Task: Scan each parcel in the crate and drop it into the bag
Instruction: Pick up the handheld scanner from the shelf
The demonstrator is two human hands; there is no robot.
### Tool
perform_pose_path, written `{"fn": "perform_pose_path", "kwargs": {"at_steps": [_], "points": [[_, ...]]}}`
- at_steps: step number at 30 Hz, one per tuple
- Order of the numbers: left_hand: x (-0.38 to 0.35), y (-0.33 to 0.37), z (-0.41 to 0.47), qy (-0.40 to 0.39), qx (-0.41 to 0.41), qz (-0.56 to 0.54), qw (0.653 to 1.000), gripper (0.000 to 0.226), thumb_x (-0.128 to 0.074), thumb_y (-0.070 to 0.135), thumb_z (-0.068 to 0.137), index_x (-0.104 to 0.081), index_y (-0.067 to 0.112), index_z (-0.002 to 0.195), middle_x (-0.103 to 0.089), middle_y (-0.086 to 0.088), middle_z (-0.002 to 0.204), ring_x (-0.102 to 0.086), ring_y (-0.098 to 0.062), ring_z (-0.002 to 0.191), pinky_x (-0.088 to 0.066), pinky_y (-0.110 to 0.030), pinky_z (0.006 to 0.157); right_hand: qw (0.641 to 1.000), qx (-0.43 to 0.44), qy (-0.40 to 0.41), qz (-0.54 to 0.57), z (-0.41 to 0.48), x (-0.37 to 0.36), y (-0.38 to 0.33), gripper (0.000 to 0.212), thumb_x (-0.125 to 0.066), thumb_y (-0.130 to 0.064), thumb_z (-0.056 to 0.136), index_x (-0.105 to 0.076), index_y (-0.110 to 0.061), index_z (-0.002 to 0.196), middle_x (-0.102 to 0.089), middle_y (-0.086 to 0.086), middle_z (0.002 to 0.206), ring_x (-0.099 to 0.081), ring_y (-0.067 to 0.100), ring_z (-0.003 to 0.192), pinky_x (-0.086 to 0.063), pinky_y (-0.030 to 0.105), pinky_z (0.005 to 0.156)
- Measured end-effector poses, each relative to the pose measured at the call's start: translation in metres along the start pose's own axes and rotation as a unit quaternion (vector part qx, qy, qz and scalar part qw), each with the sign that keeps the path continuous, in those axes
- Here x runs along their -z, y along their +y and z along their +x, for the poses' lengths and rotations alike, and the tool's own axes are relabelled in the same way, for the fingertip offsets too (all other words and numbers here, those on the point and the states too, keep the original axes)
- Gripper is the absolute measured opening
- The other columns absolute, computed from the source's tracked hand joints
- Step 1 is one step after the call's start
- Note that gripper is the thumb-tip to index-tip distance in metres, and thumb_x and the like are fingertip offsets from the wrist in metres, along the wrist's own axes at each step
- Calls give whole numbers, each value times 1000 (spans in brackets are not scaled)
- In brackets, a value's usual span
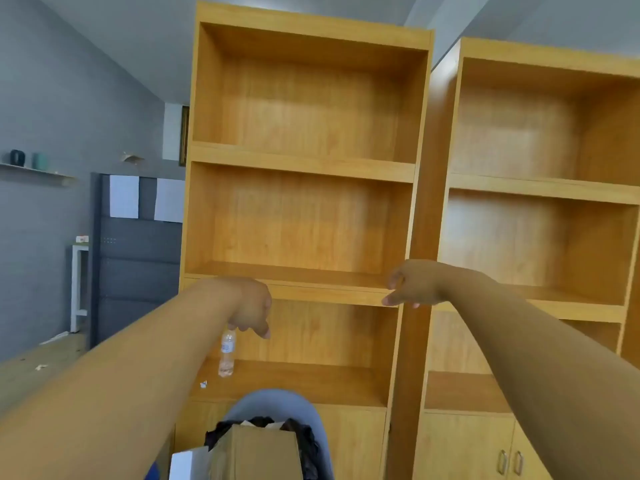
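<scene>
At six o'clock, nearest us, a cardboard parcel (258, 452) sits with the crumpled black bag (304, 441) at its far and right sides. We cannot tell whether it lies inside the bag or only against it. A grey-blue shell (277, 401) curves up behind both, and a white box (187, 464) edges in at seven o'clock. No scanner shows.

Further out, our left hand (252, 306) at seven o'clock and right hand (412, 284) at four hang with fingers loose and apart, holding nothing. We judge both arms are stretched out between parcels, so the next reach goes down toward six.

Beyond the left hand, a water bottle (227, 355) stands upright on a low shelf of the bookcase (304, 209), seemingly untouched. A second bookcase (540, 188) stands at three o'clock.
</scene>
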State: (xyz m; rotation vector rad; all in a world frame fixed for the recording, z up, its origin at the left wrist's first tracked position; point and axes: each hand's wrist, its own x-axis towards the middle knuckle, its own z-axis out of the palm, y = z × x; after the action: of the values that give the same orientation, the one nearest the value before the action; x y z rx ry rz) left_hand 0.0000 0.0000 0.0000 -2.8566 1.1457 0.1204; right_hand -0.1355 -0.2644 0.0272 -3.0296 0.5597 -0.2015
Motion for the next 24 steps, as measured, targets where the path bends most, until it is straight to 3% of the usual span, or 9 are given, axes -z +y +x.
{"fn": "perform_pose_path", "kwargs": {"at_steps": [5,9,13,16,19,21,24], "points": [[-28,2,18,-43,-12,17,999,41,-62,47,87,-65,11,108,-68,-6,109,-63,-22,102,-48,-30,83,999,-16,-16,23,0,-35,11,35,-63,-53,81,-62,-23,100,-63,-2,97,-62,12,76,-41,21,61],[-55,6,36,-69,-36,15,997,37,-62,46,87,-65,13,105,-68,-3,104,-59,-18,85,-46,-27,70,997,-46,-50,34,-7,-66,19,37,-64,-52,80,-60,-23,102,-64,-1,99,-61,11,79,-42,24,63],[-87,18,60,-95,-61,12,994,34,-61,45,87,-65,14,101,-66,-3,101,-57,-19,82,-45,-28,70,993,-70,-86,39,-20,-95,33,43,-63,-50,81,-58,-20,111,-63,-1,96,-61,11,79,-41,26,65],[-107,37,78,-110,-85,15,990,29,-60,47,86,-58,17,87,-56,-1,88,-48,-20,75,-39,-28,66,990,-91,-99,39,-30,-114,52,36,-63,-50,82,-59,-23,105,-58,-9,90,-57,7,75,-37,24,64],[-120,66,95,-119,-103,34,987,31,-58,46,87,-50,18,76,-44,2,76,-36,-18,65,-31,-29,62,984,-127,-118,47,-39,-127,81,35,-64,-49,81,-62,-21,103,-63,1,102,-59,10,77,-39,27,68],[-123,89,107,-121,-116,37,985,30,-57,42,88,-50,19,70,-44,2,71,-37,-17,61,-30,-28,60,979,-145,-137,34,-45,-130,104,42,-62,-49,83,-62,-17,110,-65,6,106,-60,12,78,-38,24,63],[-122,128,134,-129,-138,29,982,27,-59,42,88,-64,16,94,-63,1,96,-51,-17,77,-39,-27,67,974,-170,-146,28,-50,-130,147,44,-62,-47,85,-59,-16,115,-64,7,105,-60,14,80,-39,22,61]]}}
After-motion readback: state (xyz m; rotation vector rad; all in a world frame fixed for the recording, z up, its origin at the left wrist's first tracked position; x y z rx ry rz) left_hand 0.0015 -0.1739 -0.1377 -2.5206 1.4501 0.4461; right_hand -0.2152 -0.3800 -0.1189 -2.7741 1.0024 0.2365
